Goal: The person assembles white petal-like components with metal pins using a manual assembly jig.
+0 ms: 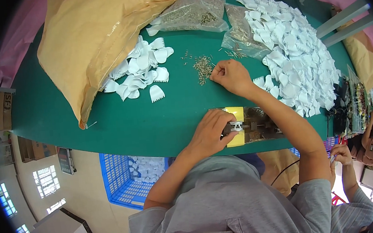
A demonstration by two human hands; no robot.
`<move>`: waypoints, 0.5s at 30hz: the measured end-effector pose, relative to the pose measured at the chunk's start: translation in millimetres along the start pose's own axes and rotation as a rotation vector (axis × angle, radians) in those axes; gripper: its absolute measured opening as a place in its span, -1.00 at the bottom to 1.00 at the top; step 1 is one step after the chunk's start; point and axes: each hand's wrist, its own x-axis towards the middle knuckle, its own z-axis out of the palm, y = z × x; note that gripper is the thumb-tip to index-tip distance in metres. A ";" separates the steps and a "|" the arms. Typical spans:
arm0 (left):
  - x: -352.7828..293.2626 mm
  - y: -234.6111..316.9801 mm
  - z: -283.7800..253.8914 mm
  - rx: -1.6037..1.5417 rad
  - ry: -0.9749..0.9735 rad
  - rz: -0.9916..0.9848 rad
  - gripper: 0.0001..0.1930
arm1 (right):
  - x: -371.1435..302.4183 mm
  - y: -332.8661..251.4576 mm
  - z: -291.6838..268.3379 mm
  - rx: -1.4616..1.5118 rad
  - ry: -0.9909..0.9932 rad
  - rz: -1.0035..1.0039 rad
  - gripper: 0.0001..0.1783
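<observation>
My left hand (208, 134) is closed at the table's near edge. Its thumb and fingers grip a small white plastic part (237, 126) over a yellow block (234, 113); something dark shows between the fingertips. Beside the yellow block runs a dark, shiny strip or fixture (260, 123), partly behind my right forearm. Farther off, my right hand (235, 77) bends its fingers together at the right side of a small pile of tiny metal pieces (202, 68), perhaps springs or screws. Whatever its fingertips hold is hidden.
White scalloped plastic pieces lie in a large heap (296, 58) on the right and a smaller one (140, 69) by a big tan sack (95, 40). Clear bags (193, 14) of small parts stand behind. Below are a blue basket (117, 176) and, at right, other people (348, 191).
</observation>
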 end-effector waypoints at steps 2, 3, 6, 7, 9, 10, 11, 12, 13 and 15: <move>0.9 -0.6 -1.1 -0.002 0.001 0.003 -0.56 | 0.0 14.1 -4.2 0.040 -0.017 -0.039 -0.75; 0.6 -0.6 -1.6 0.002 -0.002 0.000 -0.57 | -1.8 21.3 -8.5 0.200 -0.040 -0.069 -0.75; 3.7 -0.6 -2.7 0.001 -0.024 0.000 -0.57 | -4.5 23.0 -10.9 0.309 -0.021 -0.103 -0.75; 3.6 -0.2 -3.5 0.000 -0.028 -0.001 -0.57 | -4.6 19.0 -8.7 0.267 0.030 -0.113 -0.74; 3.7 0.2 -4.9 0.005 -0.044 -0.038 -0.61 | -5.7 -5.0 -3.0 0.136 0.066 -0.070 -0.75; 3.8 0.8 -4.5 0.005 -0.046 -0.034 -0.61 | -6.5 -15.1 -0.9 0.002 0.105 -0.030 -0.76; 3.7 1.1 -3.9 0.017 -0.032 -0.017 -0.59 | -2.9 -16.4 2.8 -0.024 0.102 -0.034 -0.77; 4.0 1.9 -3.4 0.030 -0.017 0.000 -0.57 | -1.7 -14.1 2.1 -0.023 0.108 -0.035 -0.77; 4.0 0.6 -2.7 0.026 -0.019 -0.002 -0.57 | 0.8 -10.5 3.8 0.007 0.075 -0.032 -0.76; 4.4 -1.6 -1.6 0.012 -0.029 -0.013 -0.57 | 2.6 -2.7 0.7 0.036 0.041 -0.023 -0.76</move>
